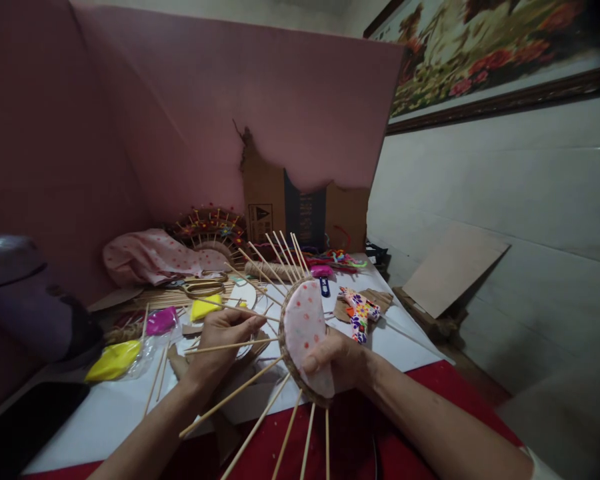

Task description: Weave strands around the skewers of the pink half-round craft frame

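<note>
A half-round piece covered in pale pink fabric with red dots [304, 320] is held up in front of me. Brown twine [283, 337] runs along its curved rim, and several thin wooden sticks [253, 388] fan out from it. My right hand [337, 360] grips the straight side, thumb on the fabric and fingers hidden behind. On the left of the piece, my left hand [223, 340] is closed, its thumb and fingertips pinched at one of the sticks near the rim. Whether it also holds twine I cannot tell.
Yellow packets [113, 360], a magenta packet [161, 321], scissors [203, 287] and a twine roll [270, 270] lie on the white surface [405, 340]. A finished-looking stick fan [210, 227] and torn cardboard [265, 193] stand behind. Floral fabric [361, 310] lies right; a dark flat object [35, 420] left.
</note>
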{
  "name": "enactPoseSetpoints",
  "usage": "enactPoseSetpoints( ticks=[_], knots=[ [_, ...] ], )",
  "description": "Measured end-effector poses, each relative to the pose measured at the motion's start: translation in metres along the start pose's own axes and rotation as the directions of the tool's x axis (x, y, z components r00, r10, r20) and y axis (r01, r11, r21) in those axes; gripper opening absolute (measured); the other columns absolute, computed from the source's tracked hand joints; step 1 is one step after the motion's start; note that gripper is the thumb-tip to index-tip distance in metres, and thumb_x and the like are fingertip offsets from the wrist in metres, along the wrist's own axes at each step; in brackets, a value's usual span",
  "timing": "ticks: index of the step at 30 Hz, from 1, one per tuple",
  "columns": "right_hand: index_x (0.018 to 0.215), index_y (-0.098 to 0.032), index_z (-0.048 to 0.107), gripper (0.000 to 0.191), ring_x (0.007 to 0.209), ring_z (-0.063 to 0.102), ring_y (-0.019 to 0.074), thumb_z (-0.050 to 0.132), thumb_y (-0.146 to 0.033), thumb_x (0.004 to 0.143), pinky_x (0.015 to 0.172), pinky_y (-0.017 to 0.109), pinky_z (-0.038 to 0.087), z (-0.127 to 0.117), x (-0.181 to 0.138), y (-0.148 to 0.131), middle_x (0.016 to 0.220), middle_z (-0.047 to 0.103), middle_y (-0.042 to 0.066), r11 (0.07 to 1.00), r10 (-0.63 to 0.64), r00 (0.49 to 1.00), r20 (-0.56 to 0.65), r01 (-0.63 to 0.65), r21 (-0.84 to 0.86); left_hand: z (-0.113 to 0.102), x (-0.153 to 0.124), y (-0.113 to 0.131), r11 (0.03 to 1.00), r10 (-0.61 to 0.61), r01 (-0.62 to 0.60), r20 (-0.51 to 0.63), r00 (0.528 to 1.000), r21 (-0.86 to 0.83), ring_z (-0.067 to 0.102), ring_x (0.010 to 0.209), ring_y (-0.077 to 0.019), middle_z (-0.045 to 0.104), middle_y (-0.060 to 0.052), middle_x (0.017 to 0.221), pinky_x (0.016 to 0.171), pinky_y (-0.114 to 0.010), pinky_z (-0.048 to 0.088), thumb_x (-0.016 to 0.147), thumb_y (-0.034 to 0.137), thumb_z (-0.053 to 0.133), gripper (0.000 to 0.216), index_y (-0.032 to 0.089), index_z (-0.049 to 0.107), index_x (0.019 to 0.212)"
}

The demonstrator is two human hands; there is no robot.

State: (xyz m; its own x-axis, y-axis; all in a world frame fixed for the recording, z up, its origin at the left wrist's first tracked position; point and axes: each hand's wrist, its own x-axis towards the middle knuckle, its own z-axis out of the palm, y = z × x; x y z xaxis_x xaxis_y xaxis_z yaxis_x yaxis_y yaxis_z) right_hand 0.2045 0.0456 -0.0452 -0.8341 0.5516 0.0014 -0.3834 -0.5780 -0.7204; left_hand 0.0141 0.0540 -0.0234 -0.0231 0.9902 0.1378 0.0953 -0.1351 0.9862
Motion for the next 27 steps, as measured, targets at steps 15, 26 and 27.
enactPoseSetpoints(
  ticks=[15, 26, 27],
  knots=[
    [0.077, -0.009, 0.063, 0.036, 0.055, 0.057, 0.0104, 0.073, -0.007, 0.042, 0.051, 0.020, 0.044, -0.021, -0.001, -0.007, 0.067, 0.066, 0.001, 0.967, -0.021, 0.949, -0.316, -0.061, -0.247, -0.043, 0.008, 0.022, 0.855, -0.244, 0.366, 0.338, 0.909, -0.368, 0.016, 0.038, -0.0018, 0.030, 0.010, 0.042, 0.036, -0.017, 0.014, 0.061, 0.030, 0.074, 0.035, 0.015, 0.045, 0.049],
    [0.065, -0.011, 0.061, 0.026, 0.044, 0.051, 0.0073, 0.071, -0.008, 0.040, 0.040, 0.016, 0.039, -0.019, 0.000, -0.013, 0.056, 0.062, -0.003, 0.926, -0.014, 0.918, -0.396, -0.137, -0.352, -0.049, 0.005, 0.031, 0.952, 0.171, -0.179, 0.052, 0.984, 0.248, 0.061, 0.063, -0.0140, 0.071, -0.004, 0.068, 0.059, -0.023, 0.045, 0.059, 0.028, 0.075, 0.012, 0.019, 0.072, 0.067],
    [0.064, -0.010, 0.061, 0.026, 0.043, 0.051, 0.0073, 0.071, -0.008, 0.040, 0.039, 0.016, 0.039, -0.020, 0.000, -0.013, 0.055, 0.062, -0.003, 0.921, -0.003, 0.916, -0.402, -0.154, -0.359, -0.049, 0.004, 0.031, 0.903, 0.254, -0.257, 0.053, 0.966, 0.345, 0.061, 0.063, -0.0148, 0.071, -0.003, 0.068, 0.059, -0.024, 0.044, 0.061, 0.029, 0.074, 0.011, 0.020, 0.073, 0.067]
  ],
)
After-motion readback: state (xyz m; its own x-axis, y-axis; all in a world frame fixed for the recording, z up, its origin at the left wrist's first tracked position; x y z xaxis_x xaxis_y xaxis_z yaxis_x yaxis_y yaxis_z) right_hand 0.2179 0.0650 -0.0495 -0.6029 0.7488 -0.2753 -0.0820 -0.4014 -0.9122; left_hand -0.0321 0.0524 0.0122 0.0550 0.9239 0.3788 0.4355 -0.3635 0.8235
